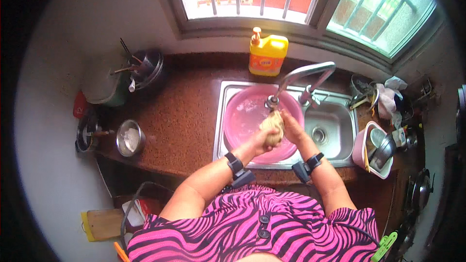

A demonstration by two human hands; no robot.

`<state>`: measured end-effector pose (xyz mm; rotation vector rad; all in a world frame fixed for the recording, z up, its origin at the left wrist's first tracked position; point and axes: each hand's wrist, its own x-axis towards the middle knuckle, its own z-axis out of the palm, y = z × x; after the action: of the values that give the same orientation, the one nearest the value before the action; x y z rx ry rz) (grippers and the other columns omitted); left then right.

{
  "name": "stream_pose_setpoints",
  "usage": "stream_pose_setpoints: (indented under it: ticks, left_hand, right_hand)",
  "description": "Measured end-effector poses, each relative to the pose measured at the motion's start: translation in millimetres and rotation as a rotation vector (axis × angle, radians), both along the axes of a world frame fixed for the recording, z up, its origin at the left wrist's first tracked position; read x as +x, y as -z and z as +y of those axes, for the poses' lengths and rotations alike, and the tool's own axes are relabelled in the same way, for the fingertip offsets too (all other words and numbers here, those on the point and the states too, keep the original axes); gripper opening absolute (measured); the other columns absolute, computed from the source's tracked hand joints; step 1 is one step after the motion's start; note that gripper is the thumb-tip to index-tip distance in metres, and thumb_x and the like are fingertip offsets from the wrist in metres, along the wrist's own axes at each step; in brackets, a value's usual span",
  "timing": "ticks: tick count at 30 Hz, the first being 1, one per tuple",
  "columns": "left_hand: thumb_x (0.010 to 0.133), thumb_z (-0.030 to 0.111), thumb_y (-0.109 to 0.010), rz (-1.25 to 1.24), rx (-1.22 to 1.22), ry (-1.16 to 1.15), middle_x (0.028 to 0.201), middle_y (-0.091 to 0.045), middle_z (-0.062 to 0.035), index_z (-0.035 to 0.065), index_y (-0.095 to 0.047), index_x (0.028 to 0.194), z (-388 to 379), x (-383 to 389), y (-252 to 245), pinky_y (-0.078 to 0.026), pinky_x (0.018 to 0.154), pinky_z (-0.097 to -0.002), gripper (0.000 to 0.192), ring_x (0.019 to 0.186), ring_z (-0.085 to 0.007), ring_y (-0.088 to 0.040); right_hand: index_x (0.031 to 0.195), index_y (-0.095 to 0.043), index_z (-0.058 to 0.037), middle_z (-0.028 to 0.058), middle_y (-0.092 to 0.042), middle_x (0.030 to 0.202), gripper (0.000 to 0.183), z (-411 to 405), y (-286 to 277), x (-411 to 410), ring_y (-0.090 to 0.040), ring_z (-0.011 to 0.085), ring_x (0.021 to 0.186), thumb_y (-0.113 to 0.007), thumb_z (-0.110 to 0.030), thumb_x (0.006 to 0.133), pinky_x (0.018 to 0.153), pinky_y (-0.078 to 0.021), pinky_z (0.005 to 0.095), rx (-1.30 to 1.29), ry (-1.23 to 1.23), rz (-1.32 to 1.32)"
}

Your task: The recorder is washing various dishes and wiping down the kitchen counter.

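A soft pale-yellow lump (274, 128), whose material I cannot settle as dough or cloth, is held just under the tap's spout (272, 102). My left hand (263, 141) grips it from the left and below. From the right, the fingers of my right hand (292, 128) press against its upper side, partly hidden behind it. Beneath both hands, a pink plastic basin (233, 131) sits in the larger bowl of the steel sink (219, 153). Cloudy pinkish water with some foam is in the basin.
A yellow pump jug (268, 56) stands behind the sink. The smaller sink bowl (329, 125) lies right, beside a pink dish tub (360, 145) of dishes. On the left counter are a steel bowl (140, 143) with white powder and stacked pans (154, 65). The tap (309, 68) arches overhead.
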<state>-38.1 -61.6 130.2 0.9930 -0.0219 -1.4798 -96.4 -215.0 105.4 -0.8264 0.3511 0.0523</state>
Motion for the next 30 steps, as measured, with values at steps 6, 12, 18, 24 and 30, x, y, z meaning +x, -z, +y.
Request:
stream_pose_setpoints:
  ticks: [6, 12, 18, 24, 30]
  left_hand:
    - [0.086, 0.042, -0.048, 0.517, -0.19, -0.038, 0.081, -0.059, -0.0103, 0.0068, -0.056, 0.103, 1, -19, -36, -0.047, 0.047, -0.0203, 0.04, 0.059, -0.0143, -0.055]
    - [0.086, 0.044, -0.054, 0.655, -0.18, -0.252, 0.085, -0.06, -0.0091, 0.0063, -0.056, 0.102, 1, -17, -32, -0.053, 0.059, -0.0235, 0.041, 0.068, -0.0159, -0.059]
    - [0.084, 0.03, -0.063, 0.371, -0.106, -0.033, 0.075, -0.056, -0.0026, 0.0087, -0.056, 0.091, 1, -24, -27, -0.05, 0.053, -0.023, 0.024, 0.062, -0.0129, -0.056]
    - [0.075, 0.029, -0.062, -0.2, 0.044, 0.159, 0.052, -0.041, 0.004, 0.0143, -0.053, 0.072, -3, -8, 21, -0.032, 0.037, -0.0258, 0.017, 0.042, -0.0104, -0.041]
    - [0.077, 0.032, -0.059, -1.191, 0.342, 0.453, 0.095, -0.054, -0.0104, 0.0077, -0.048, 0.108, -18, -18, 15, -0.044, 0.067, -0.0362, 0.042, 0.08, -0.0262, -0.055]
  right_hand:
    - [0.129, -0.042, -0.0037, 0.0112, -0.053, 0.122, 0.07, 14, -59, -10, -0.053, 0.0228, 0.11, -0.048, -0.057, 0.085, 0.094, -0.0438, 0.0375, 0.271, -0.088, -0.217]
    - [0.12, -0.049, -0.0062, 0.0076, -0.056, 0.111, 0.052, 21, -47, -24, -0.055, 0.0176, 0.103, -0.062, -0.04, 0.083, 0.088, -0.0475, 0.034, 0.133, -0.05, -0.222]
    - [0.089, -0.054, -0.0068, 0.004, -0.058, 0.085, 0.013, 20, -44, -19, -0.059, 0.0165, 0.078, -0.063, -0.008, 0.079, 0.07, -0.0517, 0.0305, -0.032, 0.041, 0.027]
    - [0.071, -0.055, -0.0063, 0.0022, -0.056, 0.071, 0.01, 24, -19, 3, -0.054, 0.0125, 0.065, -0.064, -0.006, 0.074, 0.061, -0.0446, 0.0277, -0.37, 0.057, 0.03]
    - [0.069, -0.061, -0.0029, 0.0056, -0.061, 0.067, 0.013, 20, 52, -4, -0.056, 0.0132, 0.062, -0.066, -0.014, 0.072, 0.056, -0.0448, 0.0319, -1.268, 0.148, 0.096]
